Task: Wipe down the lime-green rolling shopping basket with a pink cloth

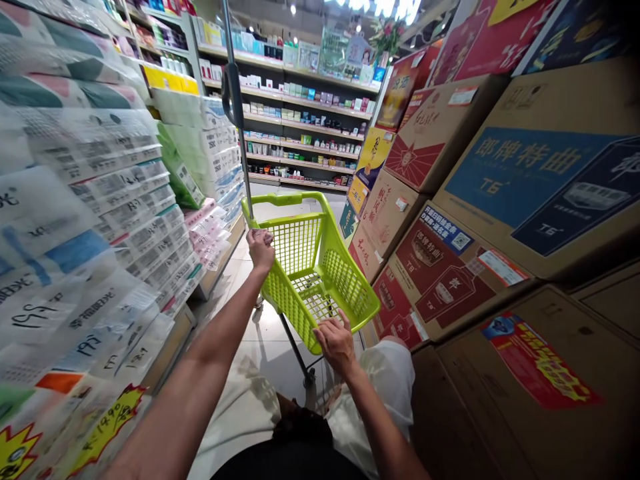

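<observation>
A lime-green shopping cart (345,267) with a latticed plastic basket stands in front of my knees in the aisle. Its basket looks empty, and dark metal legs with casters show underneath. My left hand (261,251) is closed around the basket's left rim, close to a tall grey pole (244,160) with a dark fitting. Something small and pinkish-brown shows at its fingers, too unclear to name. On the near rim, my right hand (336,341) has its fingers curled over the edge, gripping the cart.
Stacked packs of tissue (135,200) with handwritten prices line the left side. On the right, printed cardboard cartons (540,173) rise in a high wall close to the cart. Shelves (305,100) of small boxed goods cross the far end, beyond a pale tiled floor (230,287).
</observation>
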The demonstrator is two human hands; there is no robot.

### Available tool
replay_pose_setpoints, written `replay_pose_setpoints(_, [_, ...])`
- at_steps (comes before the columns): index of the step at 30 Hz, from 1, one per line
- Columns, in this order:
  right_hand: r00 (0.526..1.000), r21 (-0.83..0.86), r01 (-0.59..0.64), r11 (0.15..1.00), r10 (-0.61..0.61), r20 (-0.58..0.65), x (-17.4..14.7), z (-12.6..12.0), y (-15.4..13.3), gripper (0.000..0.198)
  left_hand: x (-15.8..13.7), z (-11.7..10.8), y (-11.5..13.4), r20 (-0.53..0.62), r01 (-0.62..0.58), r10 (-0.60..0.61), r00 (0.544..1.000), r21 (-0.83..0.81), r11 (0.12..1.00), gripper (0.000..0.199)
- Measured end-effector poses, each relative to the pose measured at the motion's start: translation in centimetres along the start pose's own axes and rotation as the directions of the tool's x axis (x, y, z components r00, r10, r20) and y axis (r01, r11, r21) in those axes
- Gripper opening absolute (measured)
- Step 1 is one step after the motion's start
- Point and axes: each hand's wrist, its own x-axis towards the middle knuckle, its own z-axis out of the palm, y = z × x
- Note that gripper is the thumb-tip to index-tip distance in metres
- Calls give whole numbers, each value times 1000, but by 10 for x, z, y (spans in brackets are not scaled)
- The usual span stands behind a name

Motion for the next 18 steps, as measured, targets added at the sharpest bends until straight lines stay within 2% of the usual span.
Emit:
replay_pose_setpoints(1, [1000, 5, 27, 1000, -27, -13, -1, 1, 3, 35, -1, 0, -3, -3, -10, 10, 1000, 5, 1000, 47])
replay_pose_setpoints(3, [998, 18, 51, 999, -50, -36, -2, 1, 8, 38, -27, 2, -7, 14, -9, 9, 1000, -3, 1000, 40])
replay_pose_setpoints(5, [998, 40, 46, 998, -45, -46, -1, -3, 12, 46, -76, 6, -8, 29, -20, 21, 999, -30, 999, 33])
replay_pose_setpoints(8, [998, 93, 40, 995, -35, -58, 0, -11, 17, 63, -159, 10, -1, 11, -107, 108, 994, -67, 992, 28])
replay_pose_setpoints(10, [997, 130, 40, 991, -31, -74, 0, -16, 23, 69, -196, 11, 6, 38, -144, 149, 988, -112, 983, 30])
replay_pose_setpoints(11, [996, 144, 43, 989, -31, -83, 0, -18, 25, 70, -205, 11, 9, 50, -147, 155, 987, -132, 980, 30])
replay_pose_setpoints(12, [995, 157, 47, 986, -33, -93, -1, -20, 28, 71, -206, 12, 11, 54, -138, 147, 988, -143, 980, 28])
replay_pose_setpoints(14, [992, 180, 63, 982, -43, -115, -3, -22, 34, 70, -187, 12, 10, 30, -91, 96, 995, -137, 986, 22])
replay_pose_setpoints(16, [989, 201, 77, 977, -48, -142, -5, -22, 39, 69, -146, 9, 5, -16, -35, 33, 999, -109, 993, 18])
replay_pose_setpoints(18, [984, 215, 88, 973, -51, -172, -8, -20, 45, 68, -94, 2, 0, -41, -33, 29, 999, -86, 996, 22])
